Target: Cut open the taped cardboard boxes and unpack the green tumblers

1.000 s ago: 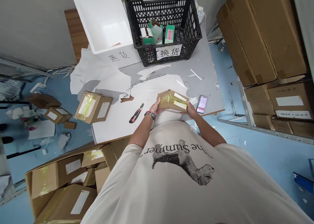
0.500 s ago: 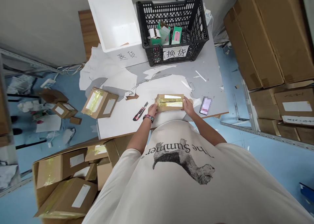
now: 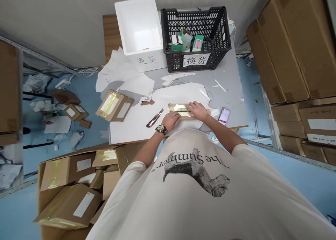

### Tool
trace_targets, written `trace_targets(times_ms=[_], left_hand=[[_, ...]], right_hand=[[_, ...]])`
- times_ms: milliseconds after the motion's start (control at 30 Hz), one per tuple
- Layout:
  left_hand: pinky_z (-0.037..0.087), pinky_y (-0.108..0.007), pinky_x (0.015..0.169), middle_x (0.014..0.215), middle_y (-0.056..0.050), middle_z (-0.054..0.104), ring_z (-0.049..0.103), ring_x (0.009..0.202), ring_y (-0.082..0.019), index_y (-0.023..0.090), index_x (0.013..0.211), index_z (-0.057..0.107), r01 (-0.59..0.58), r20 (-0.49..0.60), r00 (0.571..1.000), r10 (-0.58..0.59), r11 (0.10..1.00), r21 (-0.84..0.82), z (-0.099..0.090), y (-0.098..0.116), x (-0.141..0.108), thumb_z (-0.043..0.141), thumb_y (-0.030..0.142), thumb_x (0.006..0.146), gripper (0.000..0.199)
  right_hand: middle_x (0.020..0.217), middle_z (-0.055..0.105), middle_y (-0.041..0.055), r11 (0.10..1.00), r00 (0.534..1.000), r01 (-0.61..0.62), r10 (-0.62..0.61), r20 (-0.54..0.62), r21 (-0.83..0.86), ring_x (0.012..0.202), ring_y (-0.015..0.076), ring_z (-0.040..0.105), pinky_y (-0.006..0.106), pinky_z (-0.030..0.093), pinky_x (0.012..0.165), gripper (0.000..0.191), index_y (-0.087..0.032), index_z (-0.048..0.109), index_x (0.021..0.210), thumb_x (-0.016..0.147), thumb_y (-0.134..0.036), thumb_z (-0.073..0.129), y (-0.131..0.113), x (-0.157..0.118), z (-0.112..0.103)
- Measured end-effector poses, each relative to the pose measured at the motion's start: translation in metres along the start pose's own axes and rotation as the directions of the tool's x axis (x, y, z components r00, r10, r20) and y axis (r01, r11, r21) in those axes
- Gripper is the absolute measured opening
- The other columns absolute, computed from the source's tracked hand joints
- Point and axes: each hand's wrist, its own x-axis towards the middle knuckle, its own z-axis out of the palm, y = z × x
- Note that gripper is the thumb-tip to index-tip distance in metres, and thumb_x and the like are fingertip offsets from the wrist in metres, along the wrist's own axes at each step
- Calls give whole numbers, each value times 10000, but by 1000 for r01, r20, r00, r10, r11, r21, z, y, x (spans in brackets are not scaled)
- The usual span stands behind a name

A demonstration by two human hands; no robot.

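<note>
A taped brown cardboard box (image 3: 178, 108) lies on the table in front of me, with white labels and shiny yellowish tape along its top. My left hand (image 3: 170, 120), wearing a dark watch-like band at the wrist, rests over the box's near left part, fingers stretched to the right. Across the right end of the same box lies my right hand (image 3: 198, 111), its fingers spread on the top. Both hands cover part of the labels. A red and black utility knife (image 3: 154, 118) is left of my left hand. Right of the box lies a phone (image 3: 224, 116), partly blurred.
A white foam box (image 3: 152, 59) and a black plastic crate (image 3: 196, 54) holding small green boxes stand at the back. Another taped carton (image 3: 115, 105) sits at the table's left. Several cartons fill a large box (image 3: 42, 177) at lower left. Stacked cartons (image 3: 283, 50) line the right.
My hands have moved from the two ends of the box onto its top, closer together. The box now lies lower against the table. The view has shifted slightly.
</note>
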Motion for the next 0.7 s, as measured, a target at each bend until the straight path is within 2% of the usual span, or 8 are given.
trace_targets(times_ms=[67, 167, 300, 400, 467, 533, 600, 700], left_hand=[[545, -577, 1253, 1550, -165, 769, 687, 1453, -361, 243, 1439, 804, -2, 4, 1000, 1, 997, 76, 4, 0, 4, 595, 236, 1090, 406], [542, -574, 1249, 1589, -180, 742, 672, 1468, -361, 234, 1503, 771, 1, -7, 1000, 0, 994, 112, 8, -3, 9, 542, 273, 1143, 429], [530, -548, 1271, 1588, -191, 733, 669, 1451, -352, 198, 1526, 750, -41, -14, 999, 43, 991, 130, 11, -7, 13, 492, 290, 1183, 439], [564, -515, 1204, 1509, -171, 767, 703, 1349, -332, 210, 1491, 769, -12, 9, 1000, 10, 986, 165, 10, -8, 19, 471, 227, 1178, 433], [576, -510, 1172, 1494, -171, 772, 710, 1323, -330, 206, 1483, 779, 12, 26, 1000, -17, 979, 205, 6, -8, 25, 464, 179, 1155, 455], [544, -543, 1232, 1551, -173, 757, 684, 1406, -347, 209, 1506, 778, -1, 31, 999, -7, 970, 244, -1, -10, 34, 508, 195, 1134, 460], [429, -620, 1361, 1629, -168, 729, 604, 1551, -385, 228, 1544, 769, -40, 42, 999, 29, 961, 273, -11, -15, 42, 629, 287, 1096, 472], [207, -734, 1453, 1547, -173, 785, 534, 1621, -447, 259, 1537, 780, -106, 146, 987, 63, 945, 310, -27, -26, 53, 835, 450, 955, 615]], right_hand=[[1618, 712, 200, 998, 999, 25, -23, 44, -62, 1460, 443, 579, 584, 522, 1214, 678, -248, 574, 1798, 1121, -242, 606, -3, 8, -3], [1561, 730, 249, 985, 994, 47, -29, 107, -168, 1382, 440, 640, 576, 531, 1147, 691, -202, 582, 1796, 1111, -136, 510, -6, 16, -7], [1452, 781, 241, 985, 993, -5, 25, 112, -170, 1248, 405, 701, 516, 552, 1056, 667, -181, 597, 1785, 1137, -142, 442, -1, 28, -20], [1380, 807, 188, 987, 991, -132, 131, -17, -90, 1228, 386, 682, 485, 554, 1049, 606, -211, 627, 1750, 1178, -217, 428, 7, 37, -32], [1438, 769, 211, 970, 962, -229, 214, -167, -75, 1301, 414, 621, 514, 529, 1083, 563, -186, 669, 1689, 1186, -229, 419, 7, 41, -36], [1480, 720, 253, 950, 925, -297, 263, -273, -94, 1317, 446, 568, 556, 495, 1094, 523, -147, 713, 1604, 1164, -201, 435, 3, 41, -34], [1433, 721, 259, 961, 948, -245, 210, -239, -126, 1279, 443, 559, 563, 470, 1088, 480, -138, 764, 1504, 1140, -167, 451, -3, 35, -26], [1412, 754, 227, 990, 999, -24, 18, -46, -136, 1323, 422, 560, 560, 440, 1148, 403, -168, 824, 1396, 1172, -250, 499, -11, 20, -13]])
